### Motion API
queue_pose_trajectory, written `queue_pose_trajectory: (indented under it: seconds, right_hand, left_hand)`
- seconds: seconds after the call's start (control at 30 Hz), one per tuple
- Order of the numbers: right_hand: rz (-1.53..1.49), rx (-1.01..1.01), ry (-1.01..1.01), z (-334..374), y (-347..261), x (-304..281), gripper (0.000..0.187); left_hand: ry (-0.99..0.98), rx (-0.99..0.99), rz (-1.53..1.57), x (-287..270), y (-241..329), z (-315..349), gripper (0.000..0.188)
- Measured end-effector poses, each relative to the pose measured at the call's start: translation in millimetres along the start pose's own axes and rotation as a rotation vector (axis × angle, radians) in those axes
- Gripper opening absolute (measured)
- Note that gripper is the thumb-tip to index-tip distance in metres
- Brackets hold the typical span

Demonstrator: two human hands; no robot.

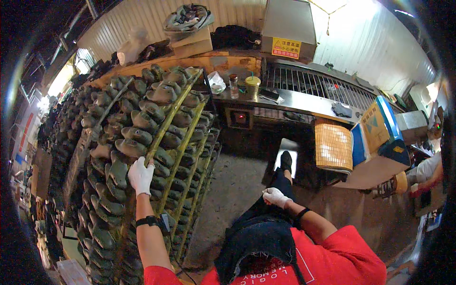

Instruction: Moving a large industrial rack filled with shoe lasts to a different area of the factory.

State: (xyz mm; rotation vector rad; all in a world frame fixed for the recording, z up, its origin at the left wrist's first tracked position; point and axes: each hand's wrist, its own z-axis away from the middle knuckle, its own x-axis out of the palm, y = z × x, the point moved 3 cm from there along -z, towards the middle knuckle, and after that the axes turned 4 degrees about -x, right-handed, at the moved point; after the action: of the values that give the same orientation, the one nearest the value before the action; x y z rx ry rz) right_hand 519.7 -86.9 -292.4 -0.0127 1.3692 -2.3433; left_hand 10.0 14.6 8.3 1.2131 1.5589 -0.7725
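My left hand [140,176], in a white glove, is at the edge of a tall rack, its fingers curled at a yellowish rack rail [164,128]. Right beside these fingers lie dark, shoe-shaped forms [130,147], which fill the rack's tiers in rows. Part of the grip is hidden by the back of the glove. My right hand [276,196], also gloved in white, is held closed over my leg, away from the rack. Whether anything small is inside it cannot be seen.
Ahead runs a metal bench [304,105] with a barred grille, carrying a lidded cup [252,84], a bottle [233,86] and a phone [269,94]. To the right stand a chair with a beaded seat cover [334,145] and a blue-and-white box [380,128]. Another person's arm [427,171] shows at far right.
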Motion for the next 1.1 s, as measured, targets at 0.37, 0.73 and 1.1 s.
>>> queue_pose_trajectory:
  seconds: [0.37,0.73,1.1]
  right_hand:
    - [0.074,-0.033,-0.047,-17,-28,-10,0.024]
    - [0.193,-0.133,-0.109,-33,-49,-20,0.025]
    - [0.243,-0.232,-0.032,-31,-58,-31,0.028]
  left_hand:
    - [-0.013,-0.031,-0.007,1,4,0,0.038]
    - [-0.006,-0.026,-0.045,2,3,-1,0.044]
    - [-0.049,-0.075,-0.039,0,0,1,0.048]
